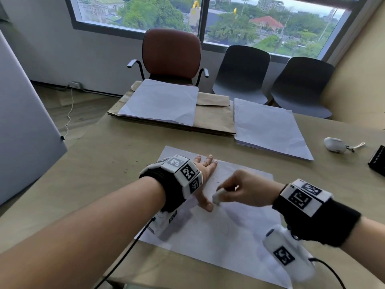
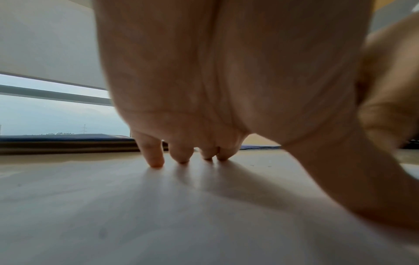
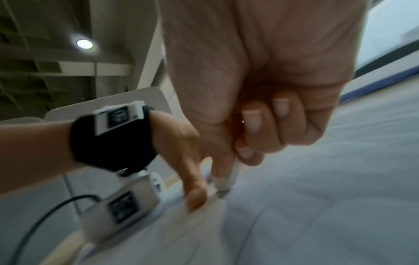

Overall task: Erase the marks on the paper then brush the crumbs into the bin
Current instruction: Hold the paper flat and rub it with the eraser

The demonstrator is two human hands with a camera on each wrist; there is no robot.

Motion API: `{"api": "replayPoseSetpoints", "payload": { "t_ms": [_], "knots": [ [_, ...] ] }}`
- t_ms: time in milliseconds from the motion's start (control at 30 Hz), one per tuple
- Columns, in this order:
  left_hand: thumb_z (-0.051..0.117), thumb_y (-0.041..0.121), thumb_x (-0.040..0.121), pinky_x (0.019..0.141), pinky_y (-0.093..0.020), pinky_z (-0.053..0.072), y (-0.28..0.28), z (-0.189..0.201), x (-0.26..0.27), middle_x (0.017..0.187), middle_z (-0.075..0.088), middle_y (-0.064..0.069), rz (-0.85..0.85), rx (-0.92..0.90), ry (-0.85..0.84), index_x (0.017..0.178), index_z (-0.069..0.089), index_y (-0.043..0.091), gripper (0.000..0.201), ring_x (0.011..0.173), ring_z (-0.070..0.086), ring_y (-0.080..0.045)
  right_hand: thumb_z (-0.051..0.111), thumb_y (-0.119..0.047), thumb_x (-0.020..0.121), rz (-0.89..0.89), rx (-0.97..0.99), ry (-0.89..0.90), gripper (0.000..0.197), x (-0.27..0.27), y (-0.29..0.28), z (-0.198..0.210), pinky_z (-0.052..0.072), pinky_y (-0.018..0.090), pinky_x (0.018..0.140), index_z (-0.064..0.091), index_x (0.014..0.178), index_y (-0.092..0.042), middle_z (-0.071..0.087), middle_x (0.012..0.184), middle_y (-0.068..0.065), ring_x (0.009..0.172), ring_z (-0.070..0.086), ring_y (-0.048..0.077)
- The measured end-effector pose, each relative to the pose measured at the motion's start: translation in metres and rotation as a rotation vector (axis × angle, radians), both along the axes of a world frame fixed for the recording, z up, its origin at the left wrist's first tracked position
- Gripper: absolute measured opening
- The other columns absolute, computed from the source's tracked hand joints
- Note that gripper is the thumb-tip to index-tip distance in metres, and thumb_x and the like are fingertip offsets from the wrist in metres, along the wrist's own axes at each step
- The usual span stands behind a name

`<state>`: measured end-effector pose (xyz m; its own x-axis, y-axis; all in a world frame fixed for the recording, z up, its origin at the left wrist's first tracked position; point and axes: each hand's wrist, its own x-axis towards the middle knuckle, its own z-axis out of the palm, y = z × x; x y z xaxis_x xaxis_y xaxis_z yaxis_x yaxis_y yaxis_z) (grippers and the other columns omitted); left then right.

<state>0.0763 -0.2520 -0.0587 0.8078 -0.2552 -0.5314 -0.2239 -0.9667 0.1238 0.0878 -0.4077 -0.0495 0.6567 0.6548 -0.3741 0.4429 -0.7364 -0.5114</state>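
White eraser on the sheet

White eraser [image 1: 217,196] pinched in right hand [image 1: 248,189], tip touching the paper [image 1: 218,243] on the tan table [image 1: 100,163]. Left hand [image 1: 205,174] flat, fingers spread, pressing paper just beside it. Bin not visible.

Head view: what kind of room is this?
Likely an office or meeting room on an upper floor: a table with stacked paper and brown envelopes, visitor chairs along the wall, and a wide window over treetops and roofs.
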Motion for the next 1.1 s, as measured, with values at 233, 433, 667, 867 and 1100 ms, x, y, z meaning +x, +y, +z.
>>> {"api": "replayPoseSetpoints", "payload": {
  "t_ms": [233, 433, 667, 867, 1100],
  "knots": [
    [0.075, 0.048, 0.071, 0.119, -0.041, 0.005, 0.0, 0.002, -0.001, 0.158, -0.018, -0.003, 0.015, -0.029, -0.013, 0.149, -0.018, 0.016, 0.125, 0.146, -0.013, -0.026, 0.065, -0.029, 0.08, -0.166, 0.028, -0.216, 0.022, 0.035, 0.019, 0.001, 0.032, 0.017, 0.049, 0.075, 0.085, -0.011, 0.054, 0.062, 0.006, 0.046, 0.038, 0.008],
    [0.074, 0.051, 0.071, 0.121, -0.042, 0.005, 0.001, 0.001, 0.0, 0.157, -0.021, -0.001, -0.001, 0.003, 0.015, 0.149, -0.018, 0.014, 0.126, 0.146, -0.014, -0.025, 0.065, -0.038, 0.08, 0.055, -0.083, -0.083, 0.023, 0.008, 0.003, 0.01, 0.037, 0.012, 0.057, 0.075, 0.088, -0.019, 0.06, 0.065, -0.007, 0.055, 0.046, 0.001],
    [0.067, 0.059, 0.074, 0.121, -0.043, 0.004, -0.004, -0.002, -0.002, 0.158, -0.019, -0.002, 0.023, -0.005, -0.019, 0.149, -0.017, 0.014, 0.121, 0.147, -0.011, -0.027, 0.063, -0.026, 0.082, -0.041, 0.055, -0.262, 0.024, 0.017, 0.001, -0.002, 0.029, 0.012, 0.047, 0.071, 0.07, -0.007, 0.049, 0.055, 0.011, 0.044, 0.037, 0.007],
    [0.07, 0.059, 0.07, 0.12, -0.046, 0.004, -0.008, -0.004, -0.002, 0.157, -0.021, -0.005, 0.025, 0.017, -0.01, 0.149, -0.019, 0.012, 0.127, 0.146, -0.013, -0.031, 0.066, -0.034, 0.079, 0.058, 0.02, -0.129, 0.023, 0.005, -0.004, 0.004, 0.042, 0.02, 0.056, 0.075, 0.08, -0.013, 0.065, 0.069, 0.014, 0.054, 0.042, 0.002],
    [0.071, 0.058, 0.069, 0.12, -0.049, 0.004, -0.006, -0.004, -0.003, 0.157, -0.022, -0.004, 0.029, -0.005, -0.008, 0.149, -0.019, 0.016, 0.127, 0.146, -0.014, -0.03, 0.062, -0.03, 0.083, 0.045, 0.053, -0.275, 0.022, 0.013, -0.004, 0.0, 0.033, 0.009, 0.051, 0.073, 0.079, -0.011, 0.051, 0.043, -0.018, 0.049, 0.047, 0.0]
  ]
}}
